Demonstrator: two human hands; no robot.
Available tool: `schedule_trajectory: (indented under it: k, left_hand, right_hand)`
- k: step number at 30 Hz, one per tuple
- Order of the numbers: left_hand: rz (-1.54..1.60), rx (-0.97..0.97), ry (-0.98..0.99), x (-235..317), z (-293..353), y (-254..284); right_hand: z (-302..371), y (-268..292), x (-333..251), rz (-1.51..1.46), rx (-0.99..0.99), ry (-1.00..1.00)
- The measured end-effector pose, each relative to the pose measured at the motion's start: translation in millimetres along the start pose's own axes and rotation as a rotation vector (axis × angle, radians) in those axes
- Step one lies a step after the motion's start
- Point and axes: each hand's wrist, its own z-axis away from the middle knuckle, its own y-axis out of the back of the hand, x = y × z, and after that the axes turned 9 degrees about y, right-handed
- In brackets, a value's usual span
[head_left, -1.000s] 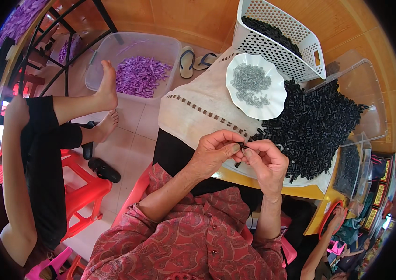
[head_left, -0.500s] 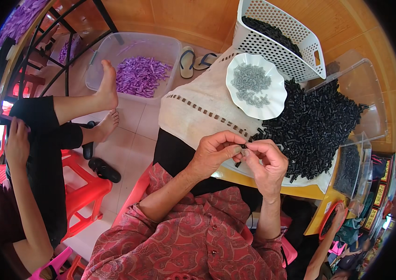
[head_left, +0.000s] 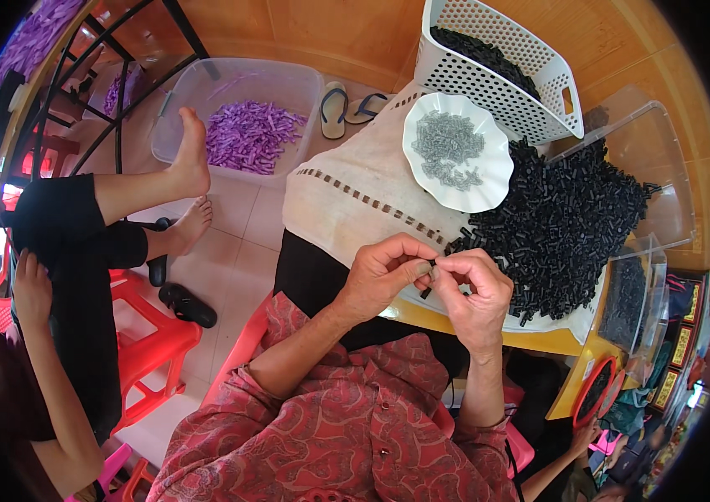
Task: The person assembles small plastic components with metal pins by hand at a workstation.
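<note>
Above the yellow table edge my left hand [head_left: 384, 278] and my right hand [head_left: 480, 303] meet, fingertips pinched together. Between them is a small black piece [head_left: 433, 263], mostly covered by the fingers. Just beyond and to the right spreads a large pile of short black tubular pieces [head_left: 560, 222] on a cream cloth [head_left: 355, 197]. At the far side of the cloth, a white scalloped plate [head_left: 489, 189] holds small clear grey pieces [head_left: 447, 142].
A white perforated basket [head_left: 551, 125] with black pieces stands behind the plate. Clear plastic boxes [head_left: 664, 167] flank the pile at right. On the floor, a clear tub [head_left: 296, 84] holds purple pieces. A co-worker sits at left by a red stool [head_left: 154, 335]; another person's hand [head_left: 582, 437] is at lower right.
My hands stay almost in place, still pinched together. The left co-worker's near hand has dropped toward the knee. At lower right, the other person's hand has moved down the red-rimmed container.
</note>
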Motion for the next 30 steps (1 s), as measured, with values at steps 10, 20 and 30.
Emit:
schedule_trajectory:
  k: [10,20,30]
  left_hand:
    - [0.144,0.019,0.057,4,0,0]
    - [0.184,-0.007,0.046,-2,0,4]
    - [0.212,-0.003,0.094,0,0,4]
  right_hand:
    - [1,9,9,-0.192,-0.048,-0.095]
    - [4,7,4,-0.512,-0.054,-0.27]
    - [5,9,20,-0.462,-0.084,-0.253]
